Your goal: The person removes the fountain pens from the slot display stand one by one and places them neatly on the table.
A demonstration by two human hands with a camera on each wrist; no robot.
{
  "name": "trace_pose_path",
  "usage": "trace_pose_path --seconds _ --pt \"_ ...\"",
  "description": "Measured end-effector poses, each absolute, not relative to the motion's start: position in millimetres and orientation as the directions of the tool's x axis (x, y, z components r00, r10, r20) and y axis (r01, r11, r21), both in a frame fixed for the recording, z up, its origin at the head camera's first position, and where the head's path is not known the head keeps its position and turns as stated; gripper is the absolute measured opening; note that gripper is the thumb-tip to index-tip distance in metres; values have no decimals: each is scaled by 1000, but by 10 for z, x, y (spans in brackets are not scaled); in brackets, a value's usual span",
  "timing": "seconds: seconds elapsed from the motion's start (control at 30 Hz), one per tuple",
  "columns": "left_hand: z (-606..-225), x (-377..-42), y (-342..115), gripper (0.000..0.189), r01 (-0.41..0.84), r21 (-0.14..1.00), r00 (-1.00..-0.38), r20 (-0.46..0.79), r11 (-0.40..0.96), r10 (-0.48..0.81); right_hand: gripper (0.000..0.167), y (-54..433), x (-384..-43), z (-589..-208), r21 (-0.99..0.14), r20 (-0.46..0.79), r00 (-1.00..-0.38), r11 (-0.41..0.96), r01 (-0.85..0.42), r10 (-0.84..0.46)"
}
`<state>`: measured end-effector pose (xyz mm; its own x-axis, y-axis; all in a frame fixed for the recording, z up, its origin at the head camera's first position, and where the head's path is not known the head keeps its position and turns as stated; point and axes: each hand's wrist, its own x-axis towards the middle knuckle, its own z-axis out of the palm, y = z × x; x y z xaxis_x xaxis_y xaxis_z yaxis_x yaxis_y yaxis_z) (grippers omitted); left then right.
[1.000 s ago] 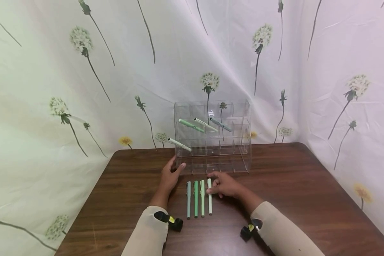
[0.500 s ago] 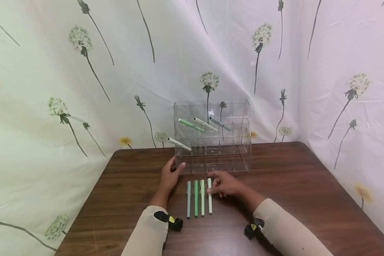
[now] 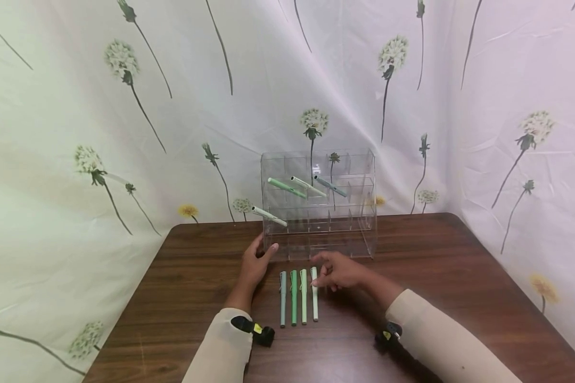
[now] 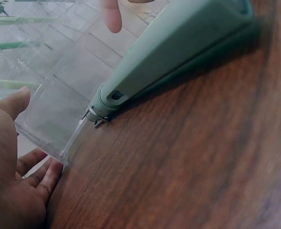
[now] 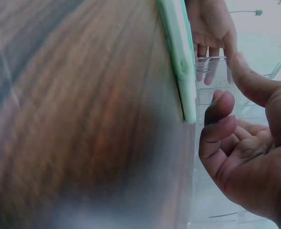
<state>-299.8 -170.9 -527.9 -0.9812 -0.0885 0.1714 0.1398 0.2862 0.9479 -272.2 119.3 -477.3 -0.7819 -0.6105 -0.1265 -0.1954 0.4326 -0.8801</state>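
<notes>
A clear acrylic rack with stepped compartments stands at the back of the table. My left hand grips its lower left corner, the thumb in front and the fingers round the side panel, as the left wrist view shows. Several capped pens lie in a row before it: grey-blue, green, light green and whitish. Beside the whitish pen's cap is my right hand, holding nothing. Its index finger points towards the rack, its thumb is near the pen, and its other fingers are loosely curled.
Several pens lean in the rack: a green one, a pale one and a grey-blue one higher up, a whitish one lower left. A flower-print curtain hangs behind the brown wooden table.
The right forearm has swung out to the right, and its hand has shifted slightly right, the thumb drawing back from over the whitish pen. The left hand, rack and pens stay put.
</notes>
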Motion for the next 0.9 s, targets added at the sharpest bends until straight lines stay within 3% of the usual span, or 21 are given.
trace_pose_path --seconds 0.53,0.9 --pt "-5304 -3024 -1721 72 129 947 -983 161 293 -88 71 1202 -2733 -4484 -874 -151 -746 441 -207 -649" --pt "-5298 -3027 -1726 72 132 941 -981 169 310 -93 70 1058 -2872 -4307 -836 -115 -748 470 -282 -654"
